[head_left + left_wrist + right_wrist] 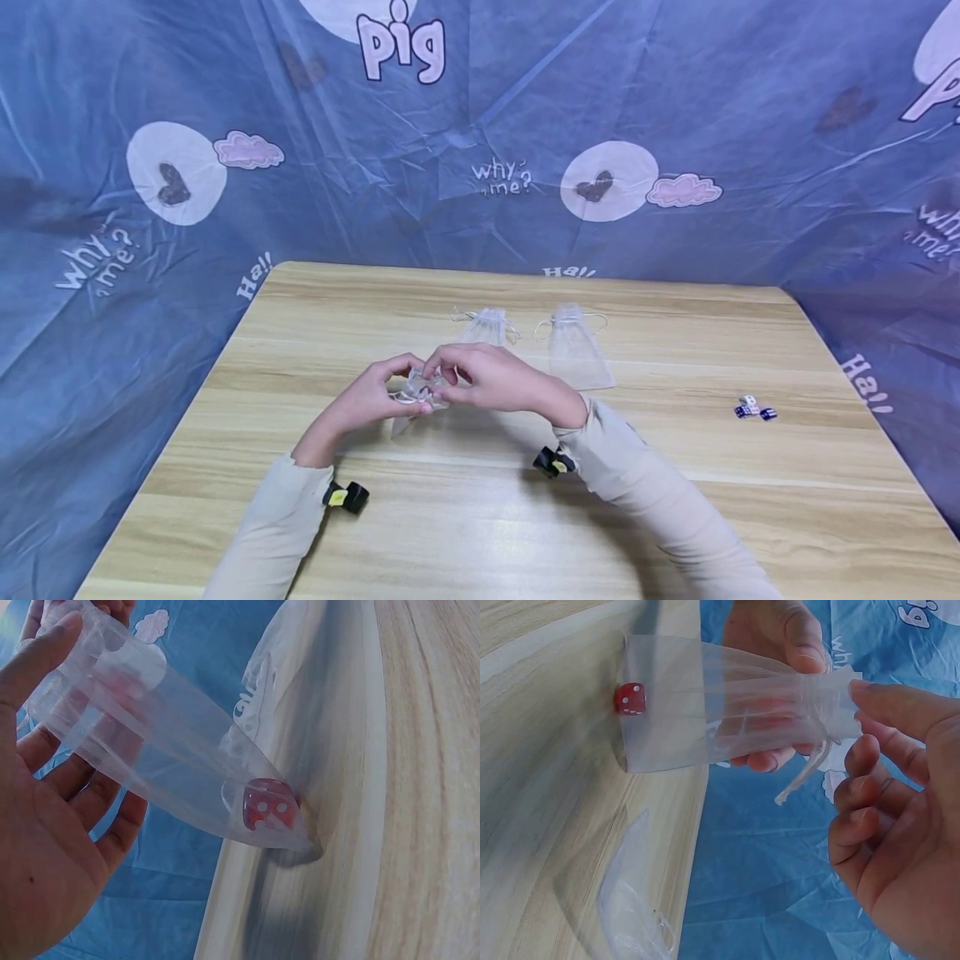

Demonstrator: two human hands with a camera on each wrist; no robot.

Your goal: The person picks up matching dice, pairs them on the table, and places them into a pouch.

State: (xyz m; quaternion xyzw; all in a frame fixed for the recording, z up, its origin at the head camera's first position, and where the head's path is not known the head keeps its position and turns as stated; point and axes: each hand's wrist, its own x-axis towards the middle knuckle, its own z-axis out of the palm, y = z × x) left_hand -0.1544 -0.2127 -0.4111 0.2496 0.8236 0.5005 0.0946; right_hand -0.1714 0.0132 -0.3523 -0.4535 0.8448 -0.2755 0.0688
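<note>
A sheer white drawstring bag hangs tilted between both hands, with its cord trailing near the neck. My left hand holds it around the gathered neck, thumb on one side and fingers on the other. At the bag's mouth, my right hand pinches the rim; its other fingers are curled loosely in the right wrist view. Down in the bag's bottom corner lies a red die with white pips, close to the tabletop. Higher in the bag a reddish blur shows through the mesh; I cannot tell what it is.
Two more sheer drawstring bags, a left one partly behind my right hand and a right one, lie toward the wooden table's back. Several white and dark blue dice sit at the right. A blue printed curtain surrounds the table.
</note>
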